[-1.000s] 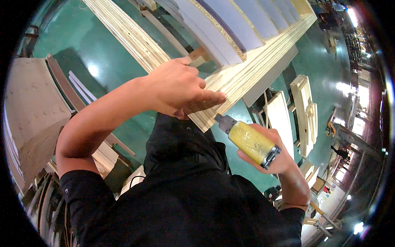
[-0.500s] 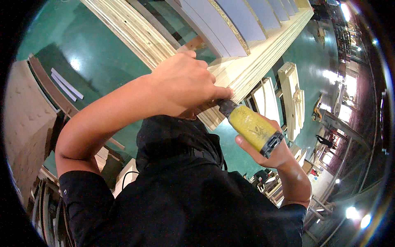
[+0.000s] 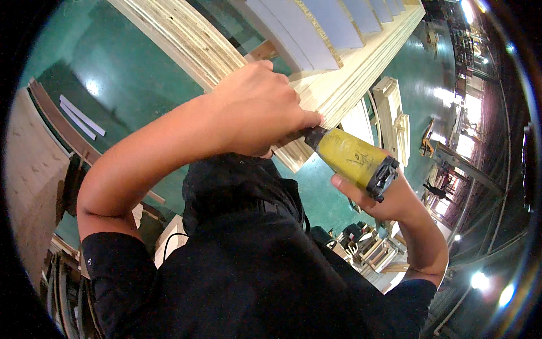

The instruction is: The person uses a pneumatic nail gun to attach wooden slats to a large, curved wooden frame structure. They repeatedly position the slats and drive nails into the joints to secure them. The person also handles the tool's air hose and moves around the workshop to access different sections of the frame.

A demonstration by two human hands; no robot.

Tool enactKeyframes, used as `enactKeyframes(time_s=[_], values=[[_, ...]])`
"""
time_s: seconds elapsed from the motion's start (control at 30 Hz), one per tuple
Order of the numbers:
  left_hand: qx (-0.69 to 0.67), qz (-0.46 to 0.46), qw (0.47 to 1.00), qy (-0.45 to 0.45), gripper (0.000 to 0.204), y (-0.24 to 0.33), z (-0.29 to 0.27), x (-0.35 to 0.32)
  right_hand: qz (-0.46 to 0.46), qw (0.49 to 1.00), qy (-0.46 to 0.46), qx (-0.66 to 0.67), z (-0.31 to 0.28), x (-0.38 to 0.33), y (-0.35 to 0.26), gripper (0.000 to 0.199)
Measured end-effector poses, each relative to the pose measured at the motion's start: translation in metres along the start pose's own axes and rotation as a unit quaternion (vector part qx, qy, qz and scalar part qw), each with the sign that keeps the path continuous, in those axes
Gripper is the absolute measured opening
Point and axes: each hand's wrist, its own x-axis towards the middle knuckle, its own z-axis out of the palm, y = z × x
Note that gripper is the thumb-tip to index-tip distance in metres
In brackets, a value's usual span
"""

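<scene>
A hand-held power tool with a yellow barrel-shaped body and black ends lies slantwise between my hands. My right hand is wrapped round the underside of its body; the thumb shows, the other fingers are mostly hidden. My left hand is closed over the tool's dark front end, its thumb beside the black neck. The tool's working tip is hidden under that hand. Just beneath is the corner of a layered plywood frame, close to my left fingers.
Curved grey-white panels with rough chipboard edges stand in the frame. More wooden pieces lie on the green floor to the right. Two white strips and a large curved board are at the left.
My right hand and the tool's rear end have swung to the right. My left hand has shifted only slightly, staying at the frame's corner.
</scene>
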Motion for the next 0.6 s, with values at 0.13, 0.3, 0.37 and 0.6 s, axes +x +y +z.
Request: enactKeyframes(time_s=[0.13, 0.3, 0.37, 0.6], values=[[0.014, 0.000, 1.000, 0.010, 0.074, 0.001, 0.002, -0.001, -0.031, 0.999, -0.001, -0.031, -0.002, 0.002, -0.004, 0.027], [0.003, -0.006, 1.000, -0.012, 0.075, 0.002, -0.004, -0.001, -0.020, 0.999, 0.008, -0.029, 0.000, -0.003, 0.002, 0.027], [-0.004, -0.004, 1.000, -0.009, 0.073, 0.003, -0.004, 0.000, -0.019, 1.000, 0.011, -0.017, 0.003, -0.006, 0.008, 0.028], [0.023, -0.011, 1.000, 0.000, 0.063, 0.003, 0.003, 0.002, -0.004, 0.997, -0.058, -0.046, -0.006, -0.010, 0.019, 0.029]])
